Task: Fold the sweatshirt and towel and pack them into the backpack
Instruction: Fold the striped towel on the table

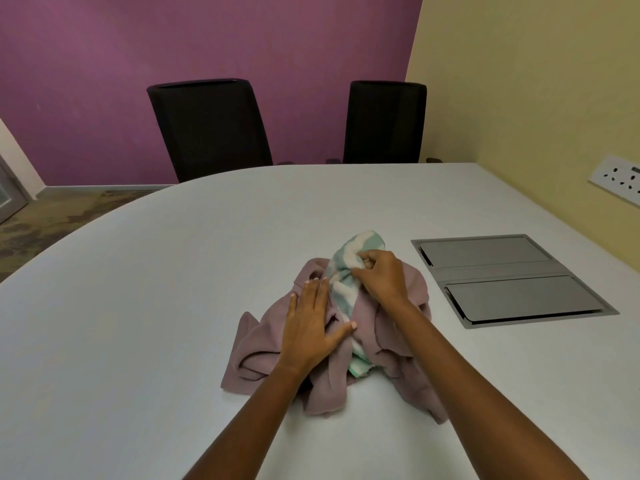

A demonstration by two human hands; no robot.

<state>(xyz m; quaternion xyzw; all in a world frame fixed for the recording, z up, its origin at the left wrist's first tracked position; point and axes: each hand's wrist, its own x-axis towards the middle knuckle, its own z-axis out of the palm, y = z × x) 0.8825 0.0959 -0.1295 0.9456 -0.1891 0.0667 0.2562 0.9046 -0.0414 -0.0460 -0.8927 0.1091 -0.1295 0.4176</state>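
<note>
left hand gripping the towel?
No, the left hand lies flat on the sweatshirt, while the right hand is the one pinching the towel.

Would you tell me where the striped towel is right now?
In the head view, the towel lies on the crumpled sweatshirt, left of the grey hatch; the right hand grips its upper part, the left hand rests beside it.
</note>
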